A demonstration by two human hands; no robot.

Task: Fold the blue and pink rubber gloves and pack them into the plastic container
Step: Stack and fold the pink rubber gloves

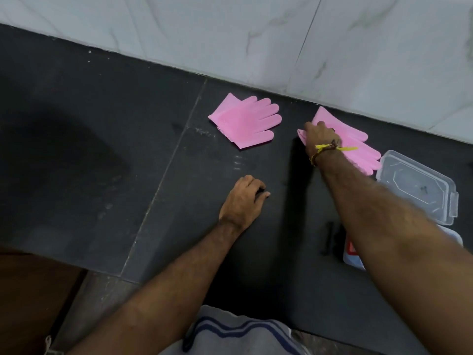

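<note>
The left hand (242, 199) rests on the dark tabletop (102, 149), fingers curled loosely under with the thumb tip pointing right, and it holds nothing. Up and slightly to the right of it, well apart, lies a folded pink glove (245, 121), its cuff doubled back under the palm and its fingers spread toward the right; small bristles show along its lower left edge. Further right, the right hand (321, 138) reaches out over the second pink glove (358, 147) and rests on its cuff end, fingers bent down onto the rubber; whether it pinches the cuff or only presses it I cannot tell. This glove lies flat, its fingers stretching away to the right of the hand. A yellow and brown thread band (330, 148) circles the right wrist. Just beyond the glove's fingertips, to the right of the hand, sits a clear plastic lid (419, 185) with a clip tab on its side. Below the lid, mostly hidden behind the right forearm, is the plastic container (354, 257), with something red inside. No blue glove can be made out.
</note>
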